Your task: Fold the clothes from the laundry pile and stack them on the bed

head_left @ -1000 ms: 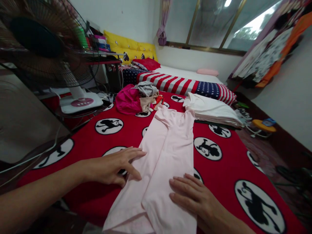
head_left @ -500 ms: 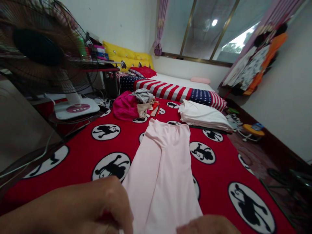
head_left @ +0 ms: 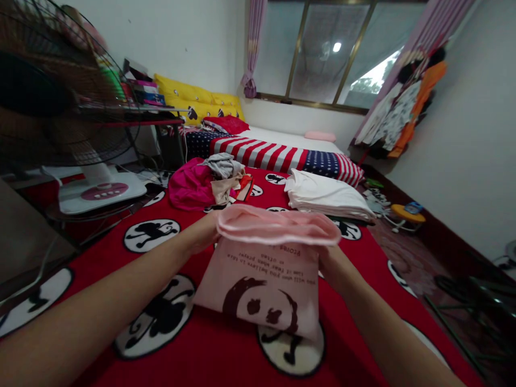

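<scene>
A pink garment (head_left: 266, 274) is raised off the red bedspread between my two hands. Its upper end is a rolled, blurred pink edge, and a dark panda face and lines of upside-down lettering are printed on the part facing me. My left hand (head_left: 208, 232) grips the left end of the edge, its fingers mostly hidden by the cloth. At the right end, my right hand (head_left: 328, 260) is closed on the same garment, fingers also behind it. The lower hem hangs close over the red bedspread (head_left: 226, 355); I cannot tell whether it touches.
Beyond the garment lie a heap of crumpled clothes (head_left: 193, 185) on the left and a folded white stack (head_left: 326, 193) on the right. A fan (head_left: 100, 185) stands at the left. Behind is a bed with a striped flag-pattern cover (head_left: 258, 153). A stool (head_left: 407, 213) is at the right.
Pink trousers lay stretched flat on the bedspread with both hands at the near end. Now the pink cloth is lifted and gathered, held farther forward, with its panda print showing. The view has shifted slightly right.
</scene>
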Available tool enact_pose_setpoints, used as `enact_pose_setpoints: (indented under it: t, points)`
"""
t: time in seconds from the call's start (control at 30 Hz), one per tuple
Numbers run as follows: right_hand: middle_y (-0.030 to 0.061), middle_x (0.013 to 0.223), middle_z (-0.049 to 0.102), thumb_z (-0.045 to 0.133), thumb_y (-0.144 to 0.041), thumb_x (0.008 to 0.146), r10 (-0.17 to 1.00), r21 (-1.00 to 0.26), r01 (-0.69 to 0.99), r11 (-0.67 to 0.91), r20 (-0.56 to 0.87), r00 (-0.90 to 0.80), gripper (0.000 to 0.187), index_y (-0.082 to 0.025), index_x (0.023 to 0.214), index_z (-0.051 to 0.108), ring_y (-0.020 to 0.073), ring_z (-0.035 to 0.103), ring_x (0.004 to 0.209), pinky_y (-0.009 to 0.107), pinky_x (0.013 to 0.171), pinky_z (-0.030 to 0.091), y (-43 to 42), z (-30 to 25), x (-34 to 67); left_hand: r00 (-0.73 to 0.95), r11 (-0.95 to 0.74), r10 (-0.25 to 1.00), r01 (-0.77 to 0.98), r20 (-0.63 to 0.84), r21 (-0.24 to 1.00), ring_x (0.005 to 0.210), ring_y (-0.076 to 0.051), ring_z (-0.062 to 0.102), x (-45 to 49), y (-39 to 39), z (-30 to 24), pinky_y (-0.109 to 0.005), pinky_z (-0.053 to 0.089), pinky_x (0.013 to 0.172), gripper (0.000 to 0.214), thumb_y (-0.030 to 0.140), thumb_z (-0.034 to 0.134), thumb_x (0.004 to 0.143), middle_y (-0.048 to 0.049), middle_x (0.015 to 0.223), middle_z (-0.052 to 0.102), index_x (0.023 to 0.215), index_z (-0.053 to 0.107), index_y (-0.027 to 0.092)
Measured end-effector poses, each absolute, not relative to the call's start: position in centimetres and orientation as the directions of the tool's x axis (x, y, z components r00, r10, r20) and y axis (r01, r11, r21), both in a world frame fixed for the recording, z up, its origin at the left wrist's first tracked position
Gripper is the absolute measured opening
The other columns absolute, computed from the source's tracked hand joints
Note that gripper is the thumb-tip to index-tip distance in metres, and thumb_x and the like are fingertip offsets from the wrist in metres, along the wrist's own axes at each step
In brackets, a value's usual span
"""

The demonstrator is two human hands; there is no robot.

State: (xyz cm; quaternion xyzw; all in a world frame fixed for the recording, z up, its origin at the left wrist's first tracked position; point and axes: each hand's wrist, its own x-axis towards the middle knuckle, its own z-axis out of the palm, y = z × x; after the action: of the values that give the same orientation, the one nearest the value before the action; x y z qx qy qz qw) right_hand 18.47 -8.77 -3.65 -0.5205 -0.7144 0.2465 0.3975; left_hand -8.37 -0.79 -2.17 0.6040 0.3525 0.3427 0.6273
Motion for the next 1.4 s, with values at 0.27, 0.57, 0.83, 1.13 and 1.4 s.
enact_pose_setpoints:
  t: [0.27,0.57,0.83,1.13,1.4]
  points:
    - [0.0109,0.110,0.071,0.075,-0.029,0.063,0.948,-0.978,-0.150,-0.142,-0.178,0.264,0.052,-0.017,0.111,0.057,0.0228,0.069,0.082,0.033,0.073,0.054,-6.3,-8.7,17.8,0.257,0.181,0.953,-0.062,-0.159,0.982,0.077,-0.021,0.069,-7.0,1.1,-8.0,-0.027,0.053,0.066,0.084,0.041,0.080,0.067,-0.0086,0.094,0.072,0.137,0.041,0.019]
    - [0.0060,0.098,0.073,0.070,-0.031,0.069,0.949,-0.987,-0.148,-0.059,-0.101,0.297,0.053,-0.020,0.118,0.053,0.0217,0.070,0.079,0.031,0.068,0.055,-6.7,-8.0,17.4,0.153,-0.112,0.983,0.099,0.096,0.989,0.081,-0.020,0.068,-7.2,1.3,-8.1,-0.027,0.053,0.066,0.068,0.025,0.067,0.071,-0.0096,0.103,0.070,0.136,0.048,0.018]
    - [0.0036,0.078,0.070,0.064,-0.037,0.072,0.939,-0.950,0.279,-0.139,-0.037,0.341,0.054,-0.015,0.121,0.054,0.0206,0.066,0.068,0.029,0.060,0.050,-6.7,-8.3,19.0,0.119,-0.372,0.914,0.625,0.387,0.686,0.077,-0.019,0.066,-8.7,1.5,-7.8,-0.036,0.054,0.080,0.042,0.021,0.061,0.075,-0.0084,0.107,0.066,0.117,0.065,0.017]
    - [0.0128,0.116,0.061,0.047,-0.024,0.087,0.744,-0.368,0.896,0.248,0.665,0.067,0.034,-0.016,0.119,0.058,0.0244,0.056,0.109,0.040,0.096,0.044,-6.6,-3.6,17.2,0.603,-0.767,0.638,0.452,0.478,0.455,0.117,-0.020,0.057,-3.8,0.0,-5.5,-0.034,0.045,0.103,0.037,0.015,0.045,0.088,-0.0122,0.127,0.059,0.120,0.062,0.015]
    - [0.0122,0.156,0.028,0.036,-0.052,0.094,0.982,-0.203,0.975,0.086,0.185,-0.048,0.067,-0.013,0.149,0.031,0.0284,0.024,0.144,0.054,0.114,0.021,-2.1,-7.8,17.7,0.603,-0.611,0.791,0.770,0.104,0.185,0.147,-0.029,0.012,-3.2,4.2,-8.4,-0.050,0.014,0.118,0.076,0.060,0.032,0.093,-0.0129,0.159,0.016,0.152,0.023,0.013]
